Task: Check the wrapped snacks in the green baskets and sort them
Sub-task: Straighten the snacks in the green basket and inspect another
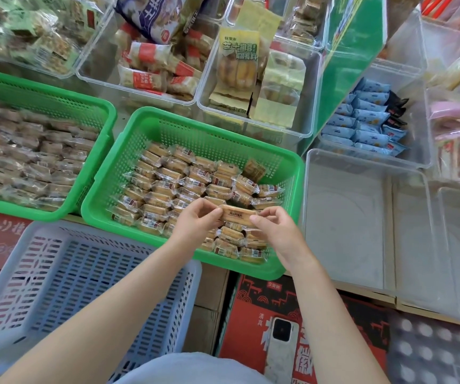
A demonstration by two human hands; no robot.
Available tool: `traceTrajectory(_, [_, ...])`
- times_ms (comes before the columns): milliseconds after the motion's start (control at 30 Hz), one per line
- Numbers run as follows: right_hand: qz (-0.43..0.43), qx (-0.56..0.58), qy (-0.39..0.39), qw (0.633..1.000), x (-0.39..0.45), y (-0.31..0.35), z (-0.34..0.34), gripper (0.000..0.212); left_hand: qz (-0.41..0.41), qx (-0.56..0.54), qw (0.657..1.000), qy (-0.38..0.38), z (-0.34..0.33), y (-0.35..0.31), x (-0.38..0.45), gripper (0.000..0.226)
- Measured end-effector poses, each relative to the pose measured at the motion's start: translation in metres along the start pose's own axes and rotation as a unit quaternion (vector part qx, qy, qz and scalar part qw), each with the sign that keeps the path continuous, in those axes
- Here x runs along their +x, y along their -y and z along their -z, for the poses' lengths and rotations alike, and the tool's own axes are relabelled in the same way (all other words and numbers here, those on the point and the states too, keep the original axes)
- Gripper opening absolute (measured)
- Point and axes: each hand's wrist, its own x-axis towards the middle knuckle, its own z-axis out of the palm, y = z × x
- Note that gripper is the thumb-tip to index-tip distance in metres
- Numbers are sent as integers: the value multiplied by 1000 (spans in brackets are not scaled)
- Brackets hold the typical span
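Together, left hand (195, 220) and right hand (276, 231) pinch one wrapped snack (235, 213); two green baskets (151, 117).

- Clear plastic bins (253, 87) sit in rows beyond the hands, holding assorted packaged goods.
- Green panel (348, 59) stands upright beyond and right of the hands, between bins.
- Right of the hands: clear tub (345, 223) on a pale shelf surface; wooden shelf edge (367, 296) visible below it.
- Pale blue slotted basket (65, 289) lies below-left of the hands.
- Red printed carton (253, 309) lies below the hands, with a white phone (281, 347) resting on it.
- Lighting: even, bright, no hard shadows.
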Motion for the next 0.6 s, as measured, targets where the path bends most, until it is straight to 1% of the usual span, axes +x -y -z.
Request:
traceTrajectory(67, [14, -10, -22, 1000, 2, 0, 0, 23, 3, 13, 1000, -6, -1, 1, 3, 8])
traceTrajectory(100, [20, -12, -34, 999, 2, 0, 0, 21, -4, 40, 999, -12, -2, 1, 4, 9])
traceTrajectory(167, [27, -14, -62, 998, 5, -1, 2, 22, -52, 154, 987, -19, -5, 2, 6, 12])
traceTrajectory(200, [28, -16, -77, 997, 6, -1, 3, 23, -97, 235, 967, -21, -5, 3, 8, 17])
traceTrajectory(233, [27, -21, -92, 995, 7, -1, 4, 23, -149, 320, 936, -20, -5, 5, 11, 26])
traceTrajectory(267, [25, -29, -107, 994, 8, 0, 4, 22, -192, 397, 898, -11, -4, 9, 14, 35])
traceTrajectory(300, [24, -47, -123, 991, 9, 1, 4, 21, -209, 464, 861, 5, -3, 12, 17, 44])
traceTrajectory(367, [32, -114, -151, 981, 11, 4, -1, 19, -189, 575, 795, 45, 0, 23, 24, 55])
traceTrajectory(400, [41, -157, -163, 973, 12, 6, -6, 20, -175, 612, 769, 60, 2, 29, 26, 59])
traceTrajectory(433, [54, -202, -176, 962, 14, 7, -13, 22, -167, 634, 752, 68, 3, 33, 26, 62])
traceTrajectory(467, [72, -246, -191, 947, 17, 7, -20, 25, -164, 643, 744, 70, 5, 36, 26, 63])
traceTrajectory(533, [111, -325, -219, 913, 24, 8, -36, 29, -159, 645, 744, 69, 5, 37, 23, 64])
traceTrajectory(600, [124, -384, -233, 885, 32, 9, -50, 32, -153, 649, 742, 64, 5, 37, 20, 64])
